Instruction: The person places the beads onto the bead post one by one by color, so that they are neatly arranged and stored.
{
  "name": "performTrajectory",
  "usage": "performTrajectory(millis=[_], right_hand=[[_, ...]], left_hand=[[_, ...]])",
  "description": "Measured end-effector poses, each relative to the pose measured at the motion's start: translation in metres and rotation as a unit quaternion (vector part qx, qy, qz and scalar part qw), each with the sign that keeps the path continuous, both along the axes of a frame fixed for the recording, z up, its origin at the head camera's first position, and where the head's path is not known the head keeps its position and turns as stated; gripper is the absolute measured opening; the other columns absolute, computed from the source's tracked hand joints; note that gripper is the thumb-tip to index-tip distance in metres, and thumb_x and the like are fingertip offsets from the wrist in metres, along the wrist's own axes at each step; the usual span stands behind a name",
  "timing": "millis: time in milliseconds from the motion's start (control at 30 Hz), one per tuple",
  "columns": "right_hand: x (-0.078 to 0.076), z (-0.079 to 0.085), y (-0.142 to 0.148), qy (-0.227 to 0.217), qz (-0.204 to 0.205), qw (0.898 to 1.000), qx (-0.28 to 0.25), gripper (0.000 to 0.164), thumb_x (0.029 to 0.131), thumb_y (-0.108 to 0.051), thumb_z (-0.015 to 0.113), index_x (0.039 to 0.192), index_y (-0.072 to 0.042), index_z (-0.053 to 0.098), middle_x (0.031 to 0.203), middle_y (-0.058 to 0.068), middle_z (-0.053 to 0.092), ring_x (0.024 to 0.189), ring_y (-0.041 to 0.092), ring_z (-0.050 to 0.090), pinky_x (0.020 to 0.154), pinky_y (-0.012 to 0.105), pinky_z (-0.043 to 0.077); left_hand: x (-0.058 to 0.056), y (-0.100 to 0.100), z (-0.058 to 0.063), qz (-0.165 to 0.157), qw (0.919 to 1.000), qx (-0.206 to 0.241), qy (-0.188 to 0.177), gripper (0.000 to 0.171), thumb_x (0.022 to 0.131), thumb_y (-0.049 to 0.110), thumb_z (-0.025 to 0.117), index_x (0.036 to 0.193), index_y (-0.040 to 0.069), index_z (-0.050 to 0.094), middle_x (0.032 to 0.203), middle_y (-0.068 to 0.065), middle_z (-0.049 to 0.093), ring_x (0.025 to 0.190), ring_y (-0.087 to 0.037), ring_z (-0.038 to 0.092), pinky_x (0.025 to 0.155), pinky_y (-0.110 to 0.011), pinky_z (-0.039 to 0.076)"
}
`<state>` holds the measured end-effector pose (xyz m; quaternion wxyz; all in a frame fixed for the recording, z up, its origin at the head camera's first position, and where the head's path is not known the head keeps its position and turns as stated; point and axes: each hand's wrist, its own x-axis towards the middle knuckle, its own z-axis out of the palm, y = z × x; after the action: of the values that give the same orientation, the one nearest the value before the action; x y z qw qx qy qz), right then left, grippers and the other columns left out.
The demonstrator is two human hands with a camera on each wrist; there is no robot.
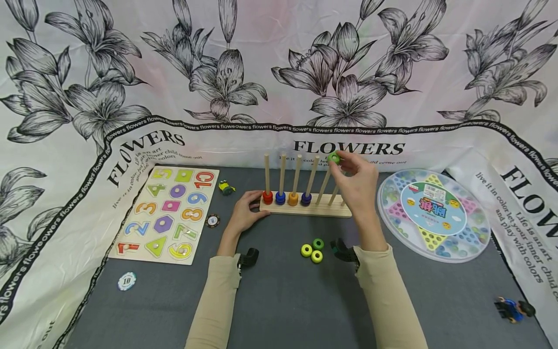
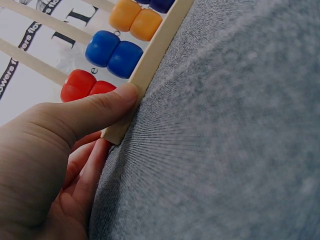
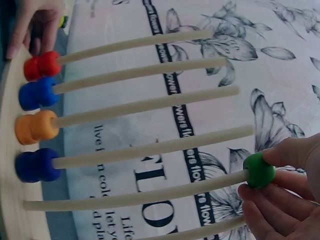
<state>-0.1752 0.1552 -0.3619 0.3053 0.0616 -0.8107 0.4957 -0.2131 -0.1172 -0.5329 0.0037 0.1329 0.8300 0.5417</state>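
Note:
A wooden peg stand has upright rods, with red beads, blue beads, orange beads and dark blue beads stacked in pairs at the foot of the first rods. My left hand grips the left end of its base, thumb on the front edge in the left wrist view. At the tip of the fifth rod, my right hand pinches a green bead between thumb and fingers. Bare wood shows along that rod below the bead.
In front of the stand lie a loose green bead and several yellow-green beads. A number puzzle board is at left, near poker chips and a small toy. At right are a round game box and a figurine.

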Motion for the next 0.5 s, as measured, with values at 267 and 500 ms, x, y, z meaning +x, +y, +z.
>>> performTrajectory(millis=[267, 500], right_hand=[[0.001, -0.021, -0.006, -0.018, -0.021, 0.999, 0.018, 0.023, 0.087, -0.002, 0.073, 0.108, 0.007, 0.073, 0.099, 0.021, 0.073, 0.083, 0.033, 0.072, 0.079, 0.044, 0.060], [0.002, -0.053, -0.008, -0.058, -0.024, 0.998, 0.022, 0.020, 0.086, -0.001, 0.072, 0.104, 0.008, 0.073, 0.093, 0.022, 0.073, 0.082, 0.036, 0.071, 0.075, 0.048, 0.061]], left_hand=[[-0.001, 0.001, 0.001, -0.001, 1.0000, 0.001, -0.003, 0.066, 0.078, 0.001, 0.082, 0.138, -0.005, 0.054, 0.137, -0.020, 0.049, 0.122, -0.035, 0.054, 0.101, -0.038, 0.052], [-0.001, 0.000, 0.001, -0.003, 1.0000, -0.001, -0.001, 0.066, 0.078, 0.000, 0.082, 0.138, -0.006, 0.054, 0.137, -0.021, 0.049, 0.122, -0.035, 0.054, 0.101, -0.038, 0.052]])
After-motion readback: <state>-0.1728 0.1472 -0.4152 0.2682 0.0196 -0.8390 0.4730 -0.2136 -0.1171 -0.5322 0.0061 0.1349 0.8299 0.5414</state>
